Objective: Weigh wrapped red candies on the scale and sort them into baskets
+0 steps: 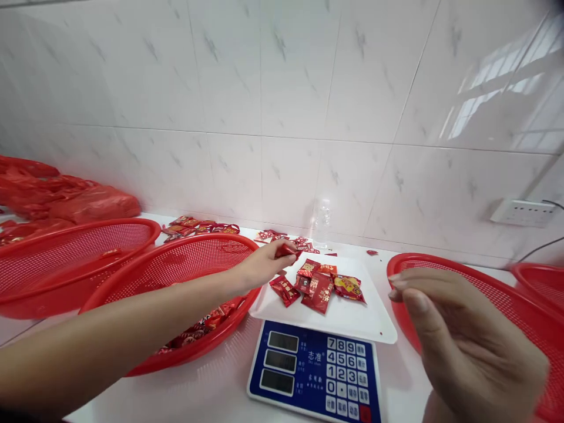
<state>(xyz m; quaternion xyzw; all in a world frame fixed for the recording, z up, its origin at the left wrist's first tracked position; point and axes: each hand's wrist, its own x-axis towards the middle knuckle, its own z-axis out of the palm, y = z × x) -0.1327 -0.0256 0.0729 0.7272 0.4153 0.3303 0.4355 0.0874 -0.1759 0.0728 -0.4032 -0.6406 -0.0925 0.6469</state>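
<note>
My left hand (267, 261) reaches over the left edge of the white weighing tray (365, 317). Its fingers are closed on a small red packet (285, 251). Several red and gold packets (318, 292) lie on the tray, one with a yellow print. The tray sits on a blue digital scale (314, 370) with number keys and three display windows. At the right, my right hand (467, 335) is raised over the rim of a red basket (440, 264). Its fingers are bent, with the thumb apart, and nothing shows in them.
A red mesh basket (220, 244) holding packets stands left of the scale, another basket (110, 226) beyond it. Red plastic bags (92, 202) pile at far left. Loose packets (194, 226) and a clear bottle (323, 223) stand near the tiled wall. A power strip (522, 212) is at right.
</note>
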